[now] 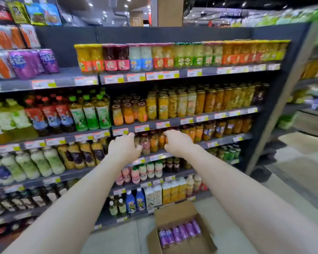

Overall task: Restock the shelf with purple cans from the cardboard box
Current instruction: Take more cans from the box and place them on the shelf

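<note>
Your left hand [124, 146] and right hand [176, 142] are curled among small glass jars [151, 143]; holding anything—can't tell. Purple cans [180, 232] lie flat in open cardboard box [174, 213] below, nearer your right.

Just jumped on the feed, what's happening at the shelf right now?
A person is reaching both bare hands into a middle shelf of small fruit jars. The left hand and right hand sit among the jars, apparently shifting them; whether either actually grips one is hard to tell. Neither hand holds a purple can. The open cardboard box sits on the floor below, with a row of purple cans lying in it.
</note>
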`<move>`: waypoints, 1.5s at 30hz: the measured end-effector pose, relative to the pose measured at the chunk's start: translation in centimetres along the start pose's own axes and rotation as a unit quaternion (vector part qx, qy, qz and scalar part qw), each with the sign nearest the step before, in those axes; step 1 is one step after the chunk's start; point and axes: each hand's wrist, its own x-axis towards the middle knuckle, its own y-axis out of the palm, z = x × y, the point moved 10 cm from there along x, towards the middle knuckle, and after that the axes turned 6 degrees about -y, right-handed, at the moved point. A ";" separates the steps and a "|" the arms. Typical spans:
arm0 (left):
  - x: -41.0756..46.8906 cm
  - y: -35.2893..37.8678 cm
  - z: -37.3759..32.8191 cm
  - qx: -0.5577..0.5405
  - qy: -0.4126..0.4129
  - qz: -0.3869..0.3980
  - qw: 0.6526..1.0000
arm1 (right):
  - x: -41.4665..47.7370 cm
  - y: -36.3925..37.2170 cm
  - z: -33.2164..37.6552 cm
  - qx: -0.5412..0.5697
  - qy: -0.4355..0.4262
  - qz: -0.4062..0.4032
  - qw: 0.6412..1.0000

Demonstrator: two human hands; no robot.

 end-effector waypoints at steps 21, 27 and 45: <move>4.6 41.6 -12.6 0.044 0.010 0.285 0.958 | 2.4 34.1 -23.5 -0.003 0.078 0.242 0.967; 3.1 53.6 -11.2 -0.060 -0.129 0.410 0.901 | 2.2 46.2 -28.7 0.061 0.139 0.331 0.931; -5.7 92.2 -13.4 -0.072 -0.264 0.453 0.848 | 1.1 87.9 -44.3 0.195 0.262 0.371 0.869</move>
